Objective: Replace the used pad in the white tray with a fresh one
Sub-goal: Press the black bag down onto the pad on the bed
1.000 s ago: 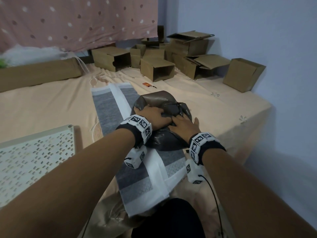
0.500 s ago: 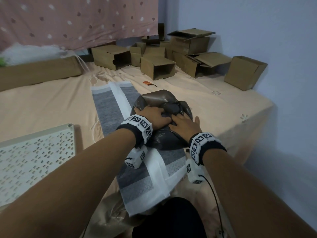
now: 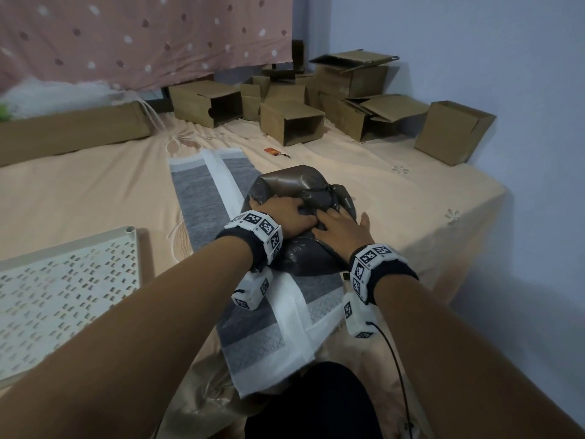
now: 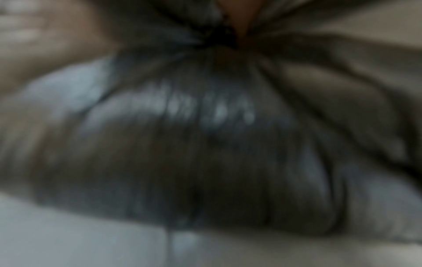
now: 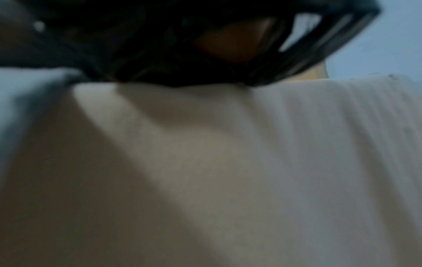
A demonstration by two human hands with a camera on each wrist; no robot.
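A dark grey plastic bag point(image 3: 294, 182), knotted at the top, lies on a grey-and-white pad point(image 3: 196, 198) spread flat on the bed. My left hand point(image 3: 285, 213) is on top of the bag, and its fingers pinch the gathered plastic near the knot. Beside it, my right hand point(image 3: 338, 228) presses the bag with straight, spread fingers. The left wrist view is blurred and filled by the bag point(image 4: 205, 144) with its folds running up to the knot. The right wrist view shows the bag's underside point(image 5: 137, 36) over the sheet. The white perforated tray point(image 3: 63, 289) lies at the left.
Several open cardboard boxes point(image 3: 291, 125) crowd the far side of the bed, one point(image 3: 452, 131) near the right wall. A long carton point(image 3: 72, 131) lies at the far left. A small orange item point(image 3: 273, 151) lies beyond the pad. The bed edge point(image 3: 474, 232) drops off at the right.
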